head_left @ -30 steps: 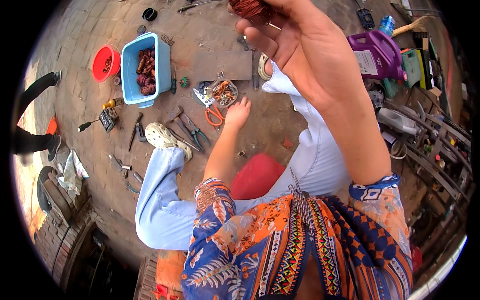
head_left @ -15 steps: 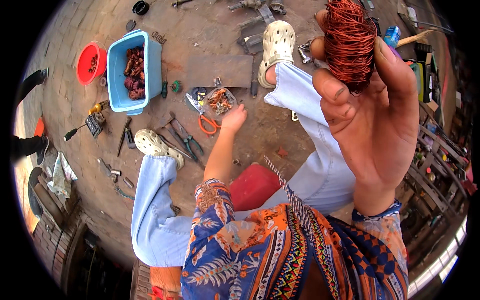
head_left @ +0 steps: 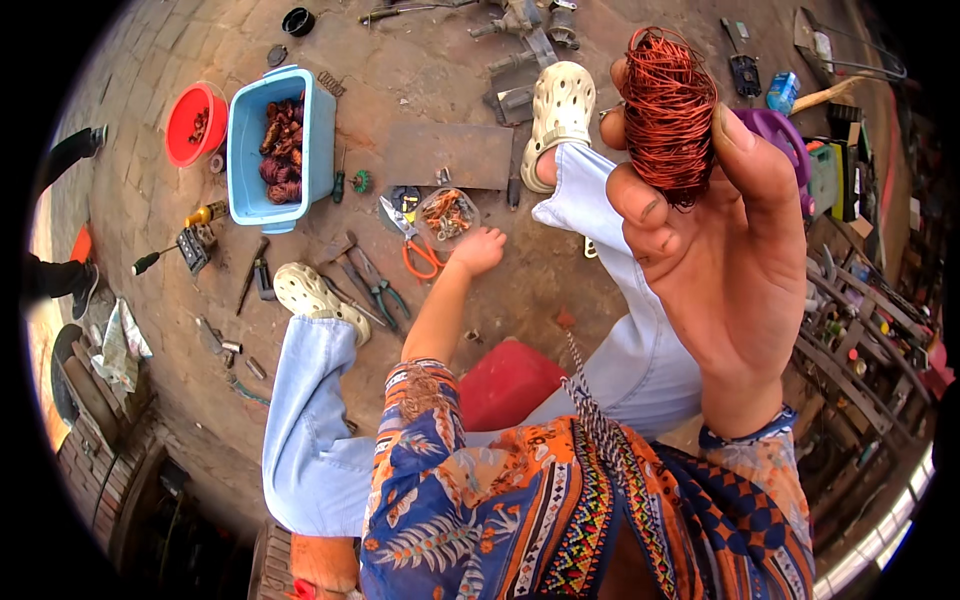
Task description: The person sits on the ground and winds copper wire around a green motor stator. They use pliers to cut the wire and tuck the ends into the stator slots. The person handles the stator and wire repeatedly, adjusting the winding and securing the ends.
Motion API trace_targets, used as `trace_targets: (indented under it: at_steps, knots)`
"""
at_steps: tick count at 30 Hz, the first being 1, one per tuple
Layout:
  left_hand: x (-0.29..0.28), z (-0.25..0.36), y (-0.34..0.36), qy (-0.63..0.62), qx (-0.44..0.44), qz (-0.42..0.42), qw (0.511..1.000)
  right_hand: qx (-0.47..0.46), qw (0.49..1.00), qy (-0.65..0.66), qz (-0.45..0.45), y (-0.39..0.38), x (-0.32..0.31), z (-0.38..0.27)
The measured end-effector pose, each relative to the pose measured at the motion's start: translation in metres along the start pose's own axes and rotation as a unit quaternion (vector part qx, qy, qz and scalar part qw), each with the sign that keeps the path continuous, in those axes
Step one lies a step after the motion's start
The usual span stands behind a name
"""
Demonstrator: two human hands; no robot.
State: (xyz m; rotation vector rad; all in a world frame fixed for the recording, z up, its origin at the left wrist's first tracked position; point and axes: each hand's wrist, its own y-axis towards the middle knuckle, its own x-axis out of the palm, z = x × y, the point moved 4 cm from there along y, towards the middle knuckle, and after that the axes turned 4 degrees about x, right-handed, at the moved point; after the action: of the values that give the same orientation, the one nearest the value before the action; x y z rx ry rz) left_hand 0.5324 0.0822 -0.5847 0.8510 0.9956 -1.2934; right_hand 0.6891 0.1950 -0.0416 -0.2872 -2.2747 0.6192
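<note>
Raised at the upper right, my right hand [head_left: 735, 250] grips a bundle of reddish copper wire [head_left: 668, 118] between thumb and fingers. The wire is wound into a thick oval. Low over the ground, my left hand [head_left: 478, 250] has its fingers curled in; whatever they may hold is hidden. It is beside a clear plastic bowl [head_left: 474, 211] of copper-coloured scraps. Orange-handled snips [head_left: 421, 260] lie just left of the bowl. Farther left, a light-blue tub [head_left: 243, 150] contains dark reddish wire bundles [head_left: 281, 170].
A red basin [head_left: 178, 148] stands left of the tub. A flat metal plate [head_left: 445, 155] lies beyond the bowl. Pliers [head_left: 380, 290] and a hammer [head_left: 345, 255] lie near my left shoe. A red container [head_left: 510, 383] sits between my legs. Another person's feet [head_left: 85, 285] are at far left.
The view has shifted a little. My right hand with the copper wire bundle has moved slightly left and down. My left hand has drawn slightly away from the plastic bowl.
</note>
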Motion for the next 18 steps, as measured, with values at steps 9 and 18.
trace_targets:
  at_steps: [9, 18]
  knots:
    - [-0.151, 0.016, 0.023, -0.202, -0.23, -0.013, 0.952, -0.013, 1.0, -0.015, -0.005, -0.007, -0.024, -0.004]
    - [-0.128, 0.012, 0.014, -0.195, -0.33, 0.055, 0.922, -0.089, 0.995, 0.03, -0.037, 0.0, -0.053, 0.005]
